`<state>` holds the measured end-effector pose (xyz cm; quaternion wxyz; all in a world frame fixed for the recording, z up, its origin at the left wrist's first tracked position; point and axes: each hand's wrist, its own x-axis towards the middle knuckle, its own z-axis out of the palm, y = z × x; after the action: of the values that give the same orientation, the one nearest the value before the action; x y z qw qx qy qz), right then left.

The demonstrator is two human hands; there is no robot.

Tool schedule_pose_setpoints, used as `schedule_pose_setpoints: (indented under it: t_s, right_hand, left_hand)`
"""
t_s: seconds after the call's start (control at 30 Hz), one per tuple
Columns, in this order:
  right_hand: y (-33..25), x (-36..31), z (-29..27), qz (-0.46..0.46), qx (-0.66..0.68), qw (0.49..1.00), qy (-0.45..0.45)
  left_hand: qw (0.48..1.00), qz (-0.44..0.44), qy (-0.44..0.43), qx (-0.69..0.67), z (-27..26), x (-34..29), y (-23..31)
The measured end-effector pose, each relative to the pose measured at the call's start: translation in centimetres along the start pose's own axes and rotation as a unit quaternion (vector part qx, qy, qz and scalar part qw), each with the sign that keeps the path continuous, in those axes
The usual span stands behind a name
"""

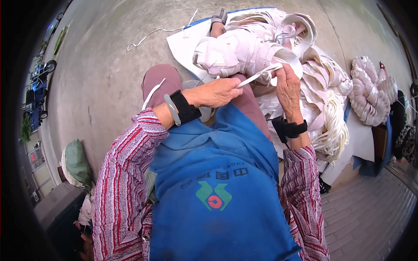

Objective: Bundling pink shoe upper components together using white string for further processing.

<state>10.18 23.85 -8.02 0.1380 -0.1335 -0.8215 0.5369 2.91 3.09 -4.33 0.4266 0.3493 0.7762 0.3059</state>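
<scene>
A flat white shoelace (257, 75) is drawn taut between my two hands, over my right knee. My left hand (215, 92) is closed on its lower left end, the fingertips pressed together. Higher up and to the right, my right hand (288, 89) pinches the lace between thumb and fingers. Just behind it lies a pile of pale pink and white shoe uppers (237, 51), nested in one another. Part of the upper nearest my right hand is hidden by the fingers. Another white lace end (153, 92) lies across my left knee.
A thick bundle of white laces (334, 130) hangs at the right beside more stacked uppers (322, 78). Further right stands another stack of uppers (370, 91). A white sheet (180, 48) lies under the pile. A blue apron (217, 174) covers my lap. A green sack (77, 163) sits left.
</scene>
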Motion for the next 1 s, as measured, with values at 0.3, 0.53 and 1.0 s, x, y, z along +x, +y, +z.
schedule_pose_setpoints:
  t_s: [0.3,0.53,1.0]
  right_hand:
    - [-2.1,1.0,0.0,0.154,0.492,0.856,0.038]
    - [-7.3,-2.5,2.3,0.138,0.327,0.927,-0.124]
    - [-9.6,-5.0,4.5,-0.045,0.127,0.990,0.029]
  left_hand:
    - [0.825,-0.046,0.273,-0.493,-2.9,0.0,-0.4]
    - [0.914,0.000,0.242,-0.326,-1.5,0.9,1.1]
    - [0.969,0.152,0.111,-0.161,0.2,2.0,1.2]
